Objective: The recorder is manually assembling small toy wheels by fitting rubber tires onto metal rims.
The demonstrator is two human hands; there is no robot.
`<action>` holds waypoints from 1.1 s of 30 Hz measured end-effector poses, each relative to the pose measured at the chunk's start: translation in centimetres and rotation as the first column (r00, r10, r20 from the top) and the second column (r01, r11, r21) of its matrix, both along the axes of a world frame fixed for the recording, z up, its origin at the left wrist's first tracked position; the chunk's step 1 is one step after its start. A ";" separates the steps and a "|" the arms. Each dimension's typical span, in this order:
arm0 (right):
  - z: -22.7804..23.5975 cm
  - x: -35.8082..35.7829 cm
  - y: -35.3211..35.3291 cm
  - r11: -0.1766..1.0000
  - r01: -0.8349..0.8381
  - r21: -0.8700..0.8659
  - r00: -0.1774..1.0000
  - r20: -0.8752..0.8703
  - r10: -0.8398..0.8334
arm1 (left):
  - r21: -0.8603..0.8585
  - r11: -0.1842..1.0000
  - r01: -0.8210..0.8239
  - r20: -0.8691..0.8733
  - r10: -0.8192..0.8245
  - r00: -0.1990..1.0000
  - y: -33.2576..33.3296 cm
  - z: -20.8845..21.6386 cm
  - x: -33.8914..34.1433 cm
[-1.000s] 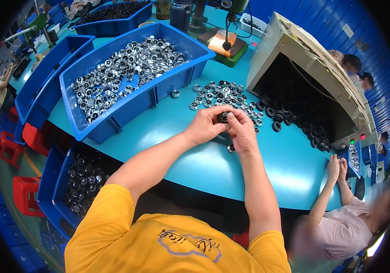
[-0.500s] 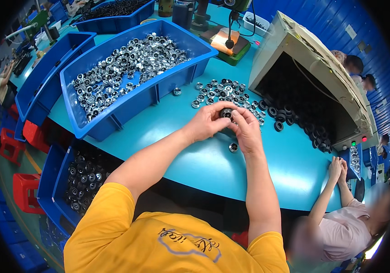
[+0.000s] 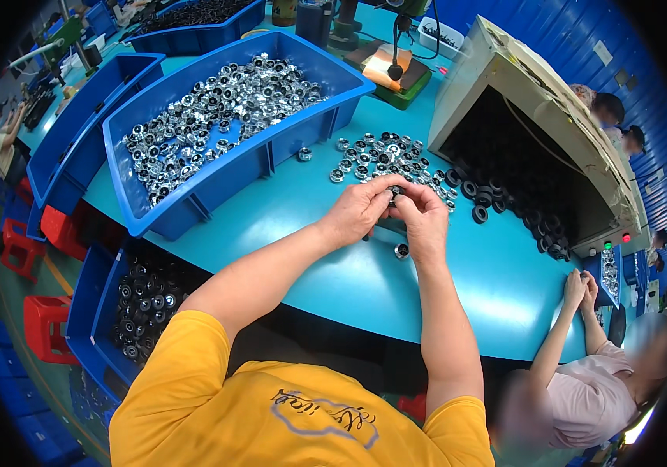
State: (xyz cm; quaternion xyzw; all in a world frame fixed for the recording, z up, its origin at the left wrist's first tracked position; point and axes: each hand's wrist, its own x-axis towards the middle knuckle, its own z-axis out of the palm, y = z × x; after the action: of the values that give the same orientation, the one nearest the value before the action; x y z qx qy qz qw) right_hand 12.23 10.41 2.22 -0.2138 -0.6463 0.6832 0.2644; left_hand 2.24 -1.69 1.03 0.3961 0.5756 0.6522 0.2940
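My left hand [image 3: 355,210] and my right hand [image 3: 425,222] meet over the table, fingertips pinched together on a small black-and-silver round part [image 3: 393,194]. Fingers cover most of it. Just below my right hand, a single silver hub [image 3: 401,251] with a dark centre lies on the table. Beyond my hands spreads a loose pile of similar silver hubs [image 3: 384,154]. To the right of that pile, several black rings [image 3: 480,213] lie scattered toward the open box.
A large blue bin [image 3: 232,162] of silver hubs stands at the left on the turquoise table [image 3: 325,292]. A beige open-fronted box [image 3: 452,93] with black rings is at the right. Below left sits a bin of dark wheels [image 3: 140,307]. A co-worker's hands [image 3: 580,289] rest at the right edge.
My fingers have closed further over the round part, which shows less now. My right thumb and fingers have shifted slightly; the forearms have barely moved.
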 end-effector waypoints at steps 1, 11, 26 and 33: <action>-0.2 0.0 -0.1 0.999 0.017 0.034 1.000 0.011 -0.017 | 0.015 1.000 -0.013 -0.032 0.013 0.999 0.0 0.2 0.2; -1.1 -0.3 0.1 0.999 -0.036 -0.023 0.997 -0.072 0.035 | 0.213 0.963 -0.163 -0.401 0.238 0.885 0.6 -1.4 0.0; -0.9 -0.1 0.3 0.999 0.042 0.026 0.999 0.033 -0.043 | 0.131 0.985 -0.110 -0.507 0.162 0.846 -0.4 -0.3 0.2; -0.7 -0.1 0.7 0.987 -0.052 -0.149 0.999 -0.003 0.053 | 0.132 0.980 -0.147 -0.564 0.196 0.802 0.0 -1.6 0.3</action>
State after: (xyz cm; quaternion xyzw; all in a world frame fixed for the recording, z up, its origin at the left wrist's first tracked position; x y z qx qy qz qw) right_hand 12.09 11.07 1.48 -0.2162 -0.5989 0.7362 0.2293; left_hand 2.52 -1.66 -0.58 0.5322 0.6437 0.5491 0.0303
